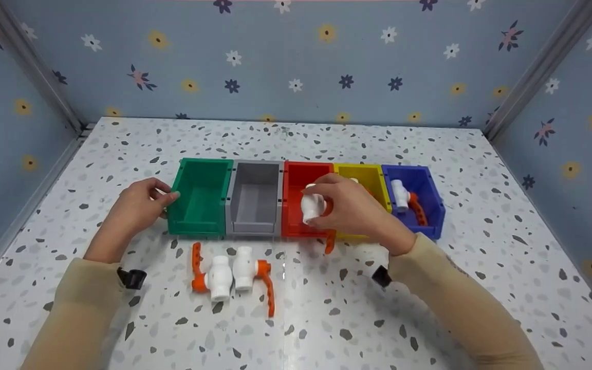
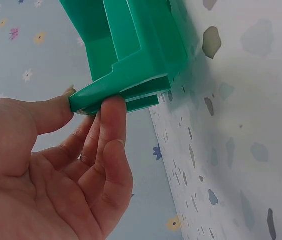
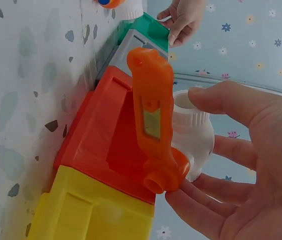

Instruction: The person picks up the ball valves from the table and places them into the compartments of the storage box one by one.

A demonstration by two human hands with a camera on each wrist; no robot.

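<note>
My left hand (image 1: 139,205) pinches the left rim of the green bin (image 1: 198,192), thumb on one side and fingers on the other, as the left wrist view shows. A white ball valve (image 1: 312,206) with an orange lever handle (image 3: 153,107) is held in my right hand (image 1: 357,210) by thumb and fingertips. The valve hangs over the red bin (image 1: 293,228), its handle pointing toward the front. Two more ball valves, a left valve (image 1: 219,278) and a right valve (image 1: 244,270), lie side by side on the table before the green and grey bins.
A grey bin (image 1: 255,198) stands between the green and red ones. The yellow bin (image 1: 376,177) is partly hidden by my right hand, with a bit of white and orange inside. At the right end, the blue bin (image 1: 429,185) contains a ball valve (image 1: 400,196). Flowered panels (image 1: 296,56) enclose the speckled table (image 1: 337,329).
</note>
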